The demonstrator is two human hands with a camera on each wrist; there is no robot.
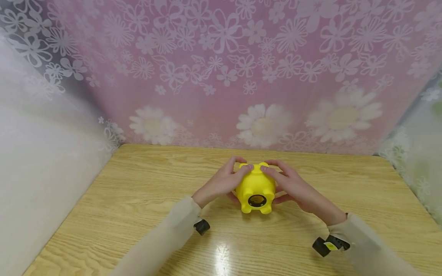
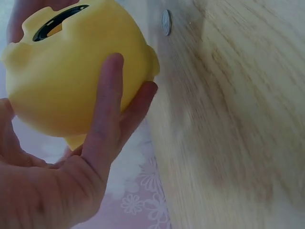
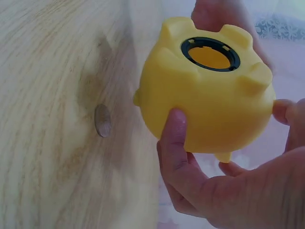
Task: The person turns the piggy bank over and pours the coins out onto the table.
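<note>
A yellow piggy bank [image 1: 256,187] sits near the middle of the wooden bench [image 1: 138,199], held between both hands. It is tipped so that its underside faces the head camera: the round black-rimmed opening [image 1: 257,200] in its belly points toward six o'clock, and four stubby feet stand out around it.

The left hand [image 1: 222,183] cups the bank from nine o'clock, its fingers curled over the top and its thumb at the lower side. In the left wrist view the fingers [image 2: 106,107] lie pressed flat along the yellow body [image 2: 71,71], wrapping it rather than pinching.

The right hand [image 1: 291,186] grips the bank from three o'clock in the same way, fingers curved over the top toward twelve o'clock and the thumb below. The right wrist view shows the thumb [image 3: 174,143] pressed against the yellow wall [image 3: 205,109], with other fingertips touching the far side.

A single coin [image 3: 102,120] lies flat on the bench just beside the bank, at about nine o'clock of it in the right wrist view; it also shows in the left wrist view [image 2: 166,22]. From the head view the bank hides it.

Behind the bench, at twelve o'clock, hangs a pink flowered curtain [image 1: 221,76]. Both forearms wear pale sleeves [image 1: 172,230].
</note>
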